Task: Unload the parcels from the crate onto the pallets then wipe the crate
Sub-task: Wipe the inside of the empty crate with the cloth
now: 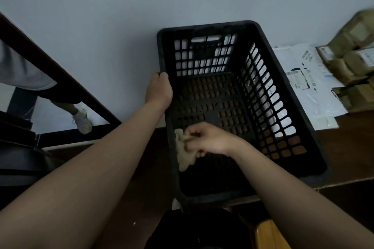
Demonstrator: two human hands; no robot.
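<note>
Crate [238,107] at frame centre, emptied; parcels [352,62] stacked at right edge. Left hand [158,89] grips its left rim; right hand [204,139] pinches a limp cloth [185,154] inside. Rigid, likely light plastic; rim offers the firmest hold.

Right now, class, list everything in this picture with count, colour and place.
black slotted plastic crate: one, black, centre
crumpled beige cloth: one, beige, inside crate near its left wall
brown cardboard parcels: several, brown, stacked far right
white plastic mailer bags: a few, white, right of crate
pale sports shoe: one, whitish, far left, on another person
left hand: one, gripping crate's left rim
right hand: one, holding cloth inside crate
</note>
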